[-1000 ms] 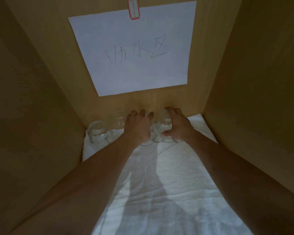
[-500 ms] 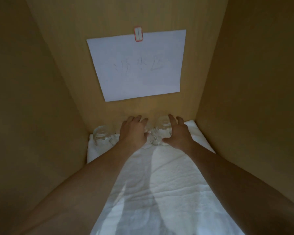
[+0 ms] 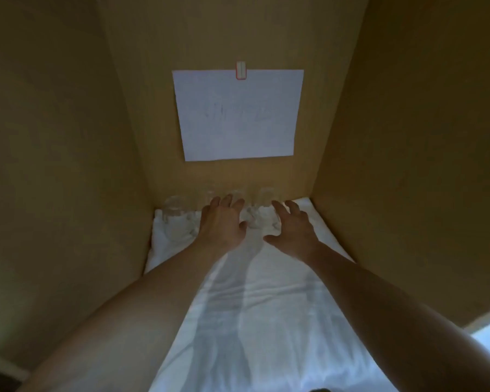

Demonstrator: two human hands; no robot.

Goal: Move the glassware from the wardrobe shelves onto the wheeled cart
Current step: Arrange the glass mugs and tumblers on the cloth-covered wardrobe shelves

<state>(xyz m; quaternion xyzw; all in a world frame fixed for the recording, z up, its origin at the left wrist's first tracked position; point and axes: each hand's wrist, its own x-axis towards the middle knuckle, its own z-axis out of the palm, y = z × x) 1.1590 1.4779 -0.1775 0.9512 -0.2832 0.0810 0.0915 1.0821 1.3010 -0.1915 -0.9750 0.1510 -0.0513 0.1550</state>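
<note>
Glassware (image 3: 262,213) upright in a row at shelf's back wall, just beyond both hands; left hand (image 3: 222,222) and right hand (image 3: 290,227) spread, empty, equally near.

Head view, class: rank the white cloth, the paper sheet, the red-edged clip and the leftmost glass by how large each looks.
1. white cloth, though nearness to the camera enlarges it
2. paper sheet
3. leftmost glass
4. red-edged clip
</note>
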